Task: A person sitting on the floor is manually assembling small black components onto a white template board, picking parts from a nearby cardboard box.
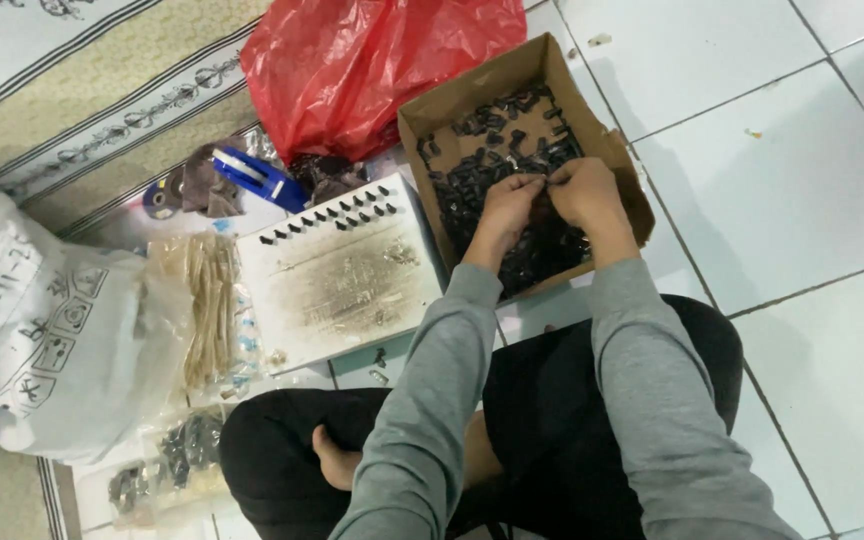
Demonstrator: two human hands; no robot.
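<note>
Our left hand (508, 203) and right hand (584, 192) pinch one small black part (544, 188) between them over the cardboard box (472, 92); fumbled, it would likely vanish among the loose pieces.

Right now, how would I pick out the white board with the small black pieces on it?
Start at the open cardboard box under both hands. Just left of it lies a flat white board, smudged grey in the middle. Only it carries two neat rows of small black pieces along its far edge.
</note>
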